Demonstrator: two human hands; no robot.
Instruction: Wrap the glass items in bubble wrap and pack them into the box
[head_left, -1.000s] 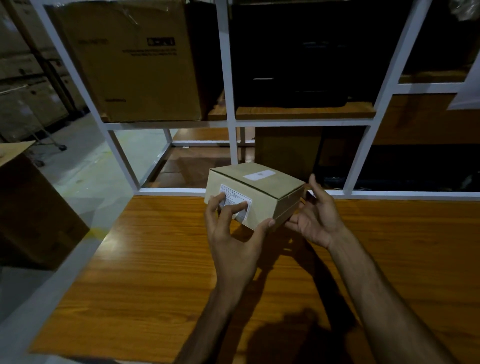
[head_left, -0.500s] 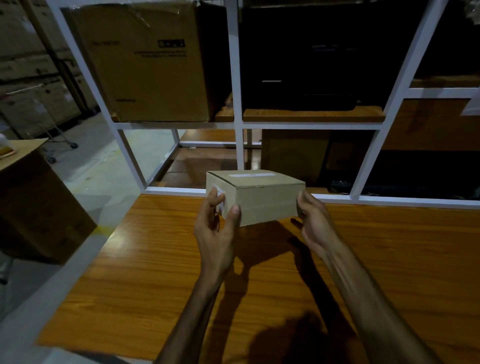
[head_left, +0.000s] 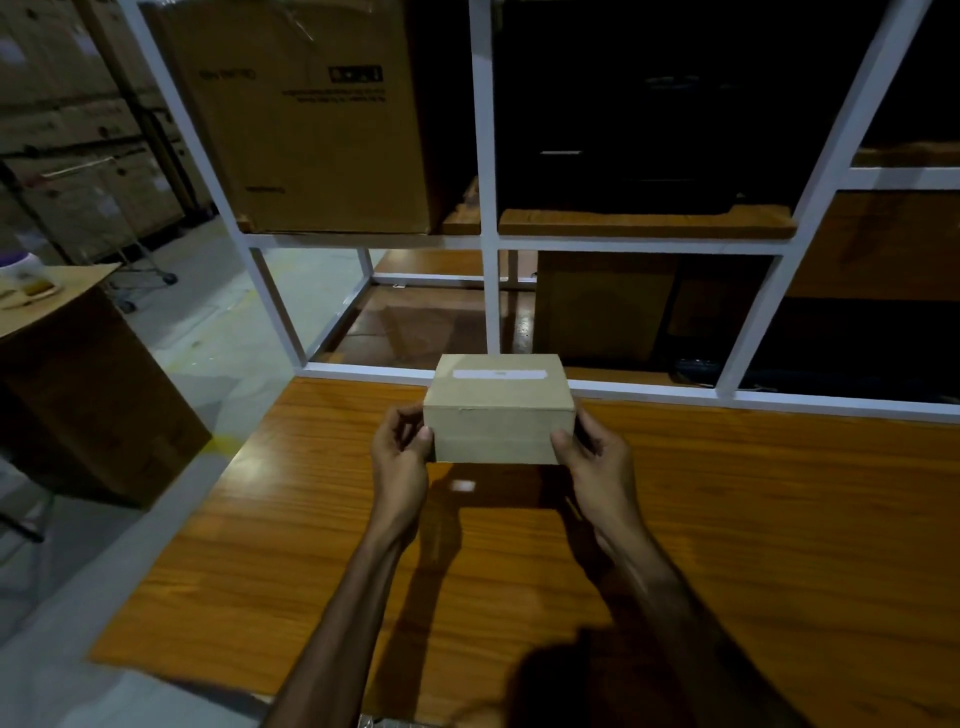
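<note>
A small closed cardboard box (head_left: 498, 423) with a strip of white tape across its top is held just above the wooden table (head_left: 727, 545), square to me. My left hand (head_left: 400, 457) grips its left end, thumb on the front face. My right hand (head_left: 597, 462) grips its right end the same way. No glass items or bubble wrap are visible.
A white metal shelf frame (head_left: 485, 291) rises along the table's far edge. A large cardboard carton (head_left: 311, 119) sits on its upper left shelf, with dark boxes to the right. Beyond the table's left edge stands a low cardboard-topped stand (head_left: 78, 374) bearing small items.
The box has been turned from corner-on to square with me and brought slightly nearer. Both hands have closed onto its two ends.
</note>
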